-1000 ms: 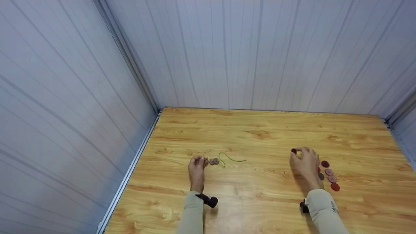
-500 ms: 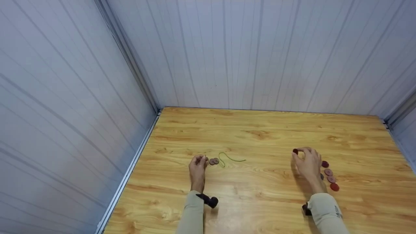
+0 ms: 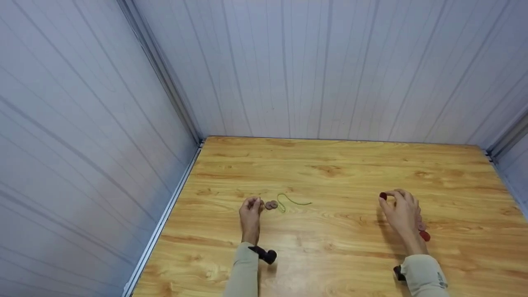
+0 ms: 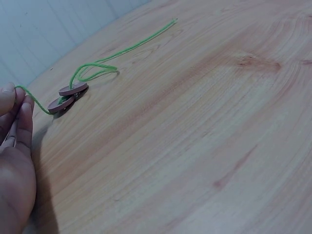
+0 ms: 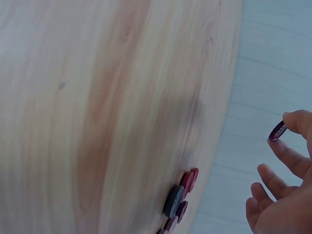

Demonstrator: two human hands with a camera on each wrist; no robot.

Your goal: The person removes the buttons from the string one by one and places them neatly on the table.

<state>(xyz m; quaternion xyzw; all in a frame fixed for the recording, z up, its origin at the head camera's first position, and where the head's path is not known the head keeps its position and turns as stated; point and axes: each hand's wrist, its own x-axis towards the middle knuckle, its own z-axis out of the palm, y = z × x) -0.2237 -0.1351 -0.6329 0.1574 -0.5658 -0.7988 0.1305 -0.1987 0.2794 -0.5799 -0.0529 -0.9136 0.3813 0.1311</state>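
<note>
My left hand (image 3: 249, 216) pinches one end of a thin green cord (image 4: 136, 45) between thumb and fingertips. Two brownish-pink buttons (image 4: 61, 105) are threaded on that cord and lie overlapping on the table beside the fingers; the cord's far part curves away past them. Over at the right, my right hand (image 3: 402, 214) holds a dark red button (image 5: 277, 131) on edge between thumb and index finger, raised off the table. Its other fingers are loosely bent. Below it sit several loose buttons, among them a dark grey button (image 5: 173, 201) and a red button (image 3: 425, 236).
The wood-grain table (image 3: 321, 247) meets a pale panel wall (image 3: 264, 70) at the back and another wall (image 3: 82, 144) on the left. A black camera mount (image 3: 266, 255) sits on the left wrist. The right hand partly covers the loose buttons in the head view.
My right hand has moved to the right with the dark red button, covering more of the loose buttons. The left hand and the cord look nearly unmoved.
</note>
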